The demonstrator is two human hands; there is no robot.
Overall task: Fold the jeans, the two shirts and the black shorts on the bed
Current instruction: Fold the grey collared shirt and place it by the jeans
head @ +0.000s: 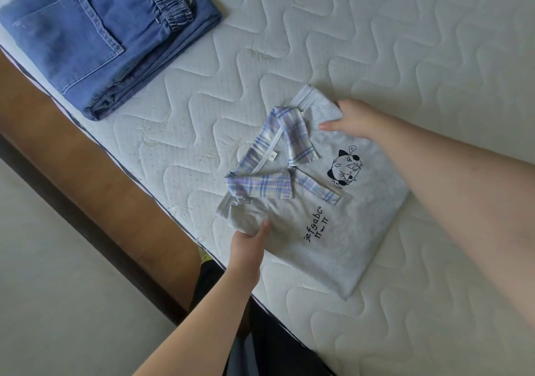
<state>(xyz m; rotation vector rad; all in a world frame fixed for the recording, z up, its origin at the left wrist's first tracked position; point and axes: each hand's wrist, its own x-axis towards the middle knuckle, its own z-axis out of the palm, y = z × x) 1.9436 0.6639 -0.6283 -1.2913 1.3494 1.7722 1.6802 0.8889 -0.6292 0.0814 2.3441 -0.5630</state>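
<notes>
A pale grey shirt [333, 222] with a plaid collar [278, 158] and a small cartoon print lies folded into a rectangle on the white quilted bed [376, 42]. The left hand [249, 242] grips the shirt's near collar-end corner, thumb on top and fingers tucked beneath the fabric. The right hand [350, 118] holds the far collar-end corner, thumb on top. Beyond the shirt's collar end, well apart from it, folded blue jeans [101, 37] rest by the bed's edge.
</notes>
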